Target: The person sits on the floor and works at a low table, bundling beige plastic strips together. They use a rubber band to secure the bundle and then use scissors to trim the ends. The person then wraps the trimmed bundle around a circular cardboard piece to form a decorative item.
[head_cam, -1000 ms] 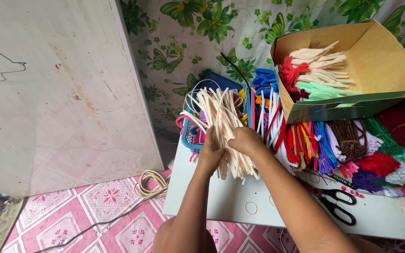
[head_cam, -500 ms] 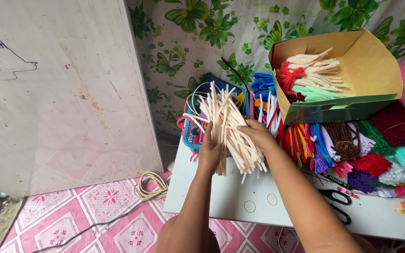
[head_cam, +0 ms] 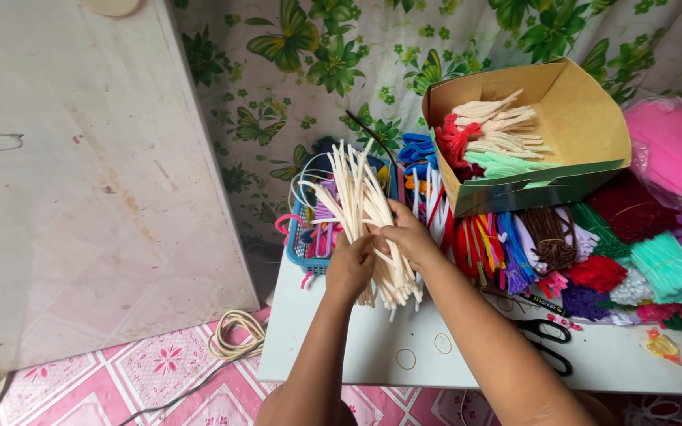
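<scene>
White tabletop (head_cam: 436,355) lies under both hands, with pink patterned floor tiles (head_cam: 159,371) below its left edge and a cloth printed with green butterflies and leaves (head_cam: 317,71) hung behind. A pale, scuffed board (head_cam: 80,173) leans far to the left of the left hand (head_cam: 350,264).

Both hands are closed around a bundle of cream pipe cleaners (head_cam: 365,213); the left hand grips it from the left, the right hand (head_cam: 406,235) from the right, and the stems fan out above the fingers and stick out below them over the tabletop.

Up and to the right of the right hand, a tan cardboard box (head_cam: 578,118) rests tilted on the piles, holding cream, red and mint stems. Behind the left hand stands a blue basket (head_cam: 300,252). Bundles of coloured pipe cleaners (head_cam: 578,252) spread right of the right hand, with pink ones in a clear bag (head_cam: 672,150) beyond. Black-handled scissors (head_cam: 546,343) lie on the tabletop beside the right forearm. A coil of pale cord (head_cam: 234,335) sits on the floor, low and left of the left hand.
</scene>
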